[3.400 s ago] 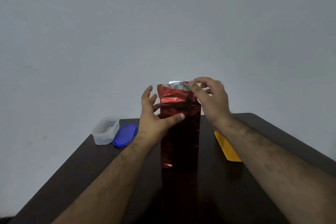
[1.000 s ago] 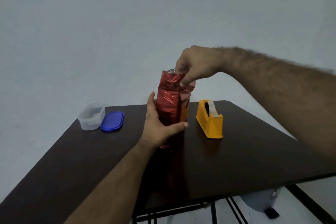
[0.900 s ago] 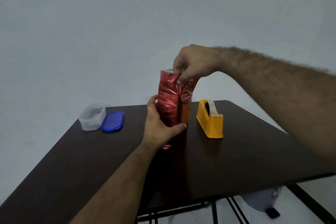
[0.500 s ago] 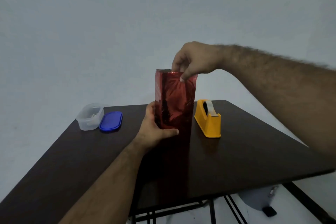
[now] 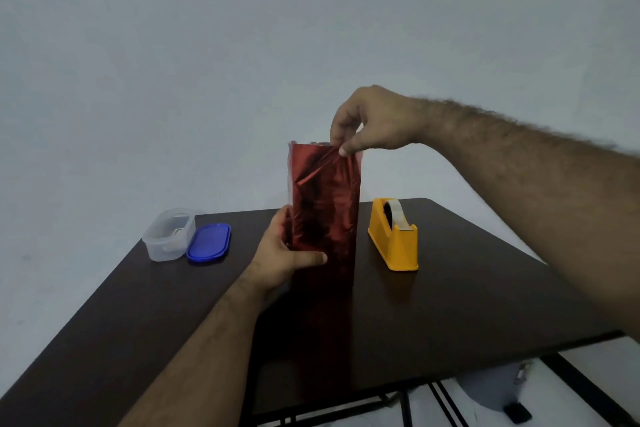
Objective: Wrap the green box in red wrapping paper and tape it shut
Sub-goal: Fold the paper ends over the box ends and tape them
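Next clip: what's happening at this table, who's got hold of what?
A person is wrapping a tall box in shiny red wrapping paper, which stands upright on the dark wooden table. The left hand grips the package low on its side, while the right hand pinches the loose paper at the top. The box itself is hidden by the paper. A yellow tape dispenser stands untouched to the right; a clear plastic container and its blue oval lid lie to the left.

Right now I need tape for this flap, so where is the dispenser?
In the head view, the yellow tape dispenser stands on the dark table, just right of the red-wrapped box, under the right forearm.
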The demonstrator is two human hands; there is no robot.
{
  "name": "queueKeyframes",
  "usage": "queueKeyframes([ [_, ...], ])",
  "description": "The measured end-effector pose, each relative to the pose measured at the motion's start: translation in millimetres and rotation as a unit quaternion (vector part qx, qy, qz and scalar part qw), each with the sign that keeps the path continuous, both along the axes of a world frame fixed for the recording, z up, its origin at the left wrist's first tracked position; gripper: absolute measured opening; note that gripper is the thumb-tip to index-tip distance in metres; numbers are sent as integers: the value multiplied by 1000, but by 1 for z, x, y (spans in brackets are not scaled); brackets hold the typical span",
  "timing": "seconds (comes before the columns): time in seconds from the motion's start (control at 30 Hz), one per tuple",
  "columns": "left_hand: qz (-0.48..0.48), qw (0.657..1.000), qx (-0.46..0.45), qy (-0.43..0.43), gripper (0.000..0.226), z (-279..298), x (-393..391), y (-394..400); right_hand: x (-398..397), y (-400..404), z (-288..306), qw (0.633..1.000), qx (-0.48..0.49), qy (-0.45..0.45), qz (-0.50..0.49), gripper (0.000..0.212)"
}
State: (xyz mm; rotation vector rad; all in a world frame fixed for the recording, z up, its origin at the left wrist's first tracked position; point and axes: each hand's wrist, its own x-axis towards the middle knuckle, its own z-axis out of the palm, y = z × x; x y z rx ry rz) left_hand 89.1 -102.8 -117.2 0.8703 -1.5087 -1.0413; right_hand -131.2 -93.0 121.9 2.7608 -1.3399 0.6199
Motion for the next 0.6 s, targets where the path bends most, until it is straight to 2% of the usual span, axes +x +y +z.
queueKeyframes([
  [0.03, 15, 1000, 4, 12, 96, -2, -1, 0, -1, -2, -1, 999, -42, -23, -4, 15],
  [0.1, 54, 998, 14, 19, 102, -4, -3, 0, -3, -5, -3, 984, -131, -124, -7, 15],
  [0.17, 112, 994, -1, -11, 102, -4, -10, 2, 1, -3, -6, 968, -171, -182, -38, 10],
  [0.2, 156, 987, -13, -43, 101, -2, -17, 5, 5, -2, -8, 973, -153, -164, -61, 22],
  [0.27, 272, 957, -38, -97, 108, 1, -35, 15, 14, 4, -13, 988, -74, -94, -94, 59],
  [0.33, 344, 928, -47, -132, 119, 2, -52, 27, 23, 10, -18, 994, -16, -60, -91, 77],
  [0.4, 349, 917, -79, -175, 121, 0, -65, 33, 30, 10, -22, 995, 2, -56, -82, 68],
  [0.47, 327, 919, -111, -191, 116, -1, -70, 37, 35, 7, -24, 994, 9, -60, -86, 37],
  [0.53, 295, 934, -120, -162, 111, 0, -67, 38, 37, 2, -24, 992, 23, -83, -97, 12],
  [0.6, 254, 953, -122, -114, 110, -1, -59, 32, 37, -1, -20, 986, 47, -124, -97, 4],
])
